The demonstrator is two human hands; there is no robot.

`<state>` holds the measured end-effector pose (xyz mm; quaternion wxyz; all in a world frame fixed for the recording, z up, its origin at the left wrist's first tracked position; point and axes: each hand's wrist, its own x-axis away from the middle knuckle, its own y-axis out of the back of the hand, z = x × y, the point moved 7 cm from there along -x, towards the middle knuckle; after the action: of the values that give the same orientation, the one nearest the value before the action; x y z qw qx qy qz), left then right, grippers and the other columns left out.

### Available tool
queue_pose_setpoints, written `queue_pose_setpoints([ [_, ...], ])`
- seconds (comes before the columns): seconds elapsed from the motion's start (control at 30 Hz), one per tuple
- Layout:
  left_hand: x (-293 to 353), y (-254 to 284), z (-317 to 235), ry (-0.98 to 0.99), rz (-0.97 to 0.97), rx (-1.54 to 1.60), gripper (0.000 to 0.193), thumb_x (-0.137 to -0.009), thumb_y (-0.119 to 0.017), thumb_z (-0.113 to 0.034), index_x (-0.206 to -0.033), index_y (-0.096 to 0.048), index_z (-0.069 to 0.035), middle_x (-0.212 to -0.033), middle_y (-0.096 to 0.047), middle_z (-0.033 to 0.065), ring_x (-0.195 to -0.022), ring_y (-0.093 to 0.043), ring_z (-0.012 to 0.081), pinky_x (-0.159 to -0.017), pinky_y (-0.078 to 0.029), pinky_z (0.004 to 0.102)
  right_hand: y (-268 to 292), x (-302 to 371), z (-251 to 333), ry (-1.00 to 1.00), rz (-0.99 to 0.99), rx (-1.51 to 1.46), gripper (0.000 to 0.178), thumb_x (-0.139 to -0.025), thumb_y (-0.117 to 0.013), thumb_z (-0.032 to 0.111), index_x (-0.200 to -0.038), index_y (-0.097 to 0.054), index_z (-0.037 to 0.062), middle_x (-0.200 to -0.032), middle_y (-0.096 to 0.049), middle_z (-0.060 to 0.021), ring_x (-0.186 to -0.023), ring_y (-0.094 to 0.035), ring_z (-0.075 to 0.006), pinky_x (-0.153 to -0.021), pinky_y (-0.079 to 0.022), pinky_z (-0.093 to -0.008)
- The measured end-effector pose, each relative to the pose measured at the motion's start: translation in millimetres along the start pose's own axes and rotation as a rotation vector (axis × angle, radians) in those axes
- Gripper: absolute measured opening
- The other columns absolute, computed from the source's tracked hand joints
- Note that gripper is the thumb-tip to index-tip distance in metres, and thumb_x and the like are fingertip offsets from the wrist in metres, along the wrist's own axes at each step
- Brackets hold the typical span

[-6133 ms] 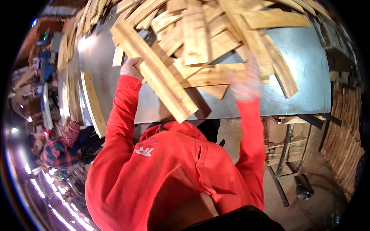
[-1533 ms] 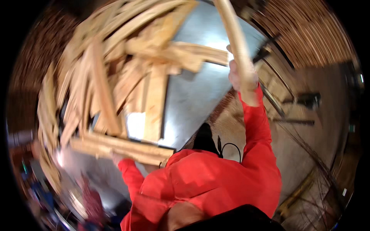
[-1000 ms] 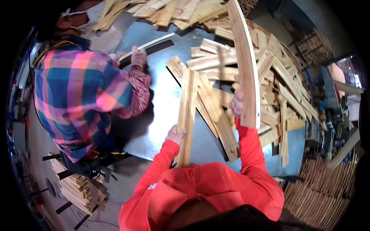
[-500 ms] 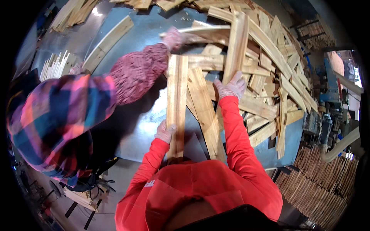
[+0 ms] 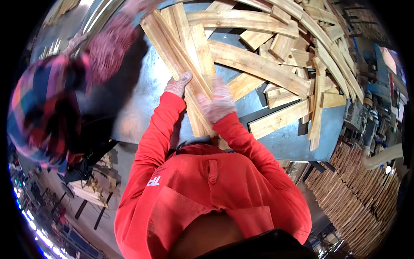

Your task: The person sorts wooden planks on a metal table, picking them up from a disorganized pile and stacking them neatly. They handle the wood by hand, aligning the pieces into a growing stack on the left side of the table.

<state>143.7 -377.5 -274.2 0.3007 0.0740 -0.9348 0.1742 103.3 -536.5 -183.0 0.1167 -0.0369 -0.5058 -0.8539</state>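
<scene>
A long wooden board (image 5: 166,45) lies slantwise before me, its far end tipped to the left and its near end close to my body. My left hand (image 5: 177,86), in a pale glove, grips its left edge with the thumb on top. At the board's right edge is my gloved right hand (image 5: 217,103), its fingers smeared by motion. Another board (image 5: 201,49) runs beneath and beside the first, partly covered by it and by my right hand. A curved-looking board (image 5: 258,69) reaches from beside my right hand into the pile.
A heap of loose boards (image 5: 295,43) covers the far right of the blue-grey metal table (image 5: 284,140). To the left works a person in a plaid shirt (image 5: 41,99), one arm stretched over the table. Stacked wood strips (image 5: 355,198) stand at the lower right, machinery beyond.
My right hand has come left from the pile to the board. The board now slants left, with my left hand farther up it. The other person's arm has moved away left.
</scene>
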Motion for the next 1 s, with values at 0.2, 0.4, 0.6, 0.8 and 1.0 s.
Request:
queue_pose_setpoints([
  [0.2,55,14,-75,-0.123,-0.072,-0.604,0.057,-0.079,-0.076,-0.034,-0.119,-0.057,0.003,-0.104,-0.067,0.0135,-0.089,-0.062,0.0219,-0.083,-0.049,0.0335,-10,32,-49,-0.272,0.147,0.047,0.105,-0.069,-0.074,0.053,-0.146,-0.022,0.0029,-0.131,-0.048,-0.0243,-0.122,-0.047,-0.0373,-0.102,-0.039,-0.0455],
  [0.4,91,88,-82,-0.114,0.063,-0.81,0.051,-0.083,-0.069,-0.034,-0.119,-0.059,0.0,-0.099,-0.067,0.0101,-0.089,-0.061,0.0175,-0.083,-0.047,0.0318,-5,-6,-19,-0.21,-0.014,0.106,0.111,-0.065,-0.077,0.05,-0.148,-0.018,0.0049,-0.144,-0.035,-0.0238,-0.132,-0.037,-0.0379,-0.109,-0.03,-0.0458],
  [0.6,133,140,-78,-0.367,-0.095,-0.909,0.048,-0.081,-0.071,-0.022,-0.121,-0.055,-0.001,-0.107,-0.065,0.0121,-0.094,-0.063,0.0206,-0.086,-0.049,0.0344,-20,-11,-7,-0.219,0.048,-0.017,0.102,-0.066,-0.074,0.036,-0.147,-0.021,0.0069,-0.147,-0.028,-0.0234,-0.133,-0.035,-0.0383,-0.11,-0.03,-0.0442],
  [0.8,89,93,-48,-0.383,-0.12,-0.457,0.046,-0.082,-0.073,-0.019,-0.121,-0.055,-0.002,-0.106,-0.065,0.0114,-0.092,-0.062,0.0199,-0.084,-0.05,0.0318,-47,-57,71,-0.266,-0.098,-0.634,0.108,-0.067,-0.075,0.051,-0.148,-0.023,0.0023,-0.149,-0.025,-0.0262,-0.136,-0.03,-0.0411,-0.114,-0.026,-0.0398],
  [1.0,87,94,-30,-0.267,-0.157,-0.669,0.048,-0.08,-0.074,-0.018,-0.119,-0.055,0.001,-0.105,-0.066,0.0097,-0.091,-0.062,0.0157,-0.081,-0.05,0.0299,-48,-58,52,0.004,0.05,-0.235,0.096,-0.079,-0.065,0.053,-0.147,-0.021,0.0007,-0.15,-0.024,-0.0263,-0.133,-0.035,-0.0425,-0.111,-0.03,-0.0425],
])
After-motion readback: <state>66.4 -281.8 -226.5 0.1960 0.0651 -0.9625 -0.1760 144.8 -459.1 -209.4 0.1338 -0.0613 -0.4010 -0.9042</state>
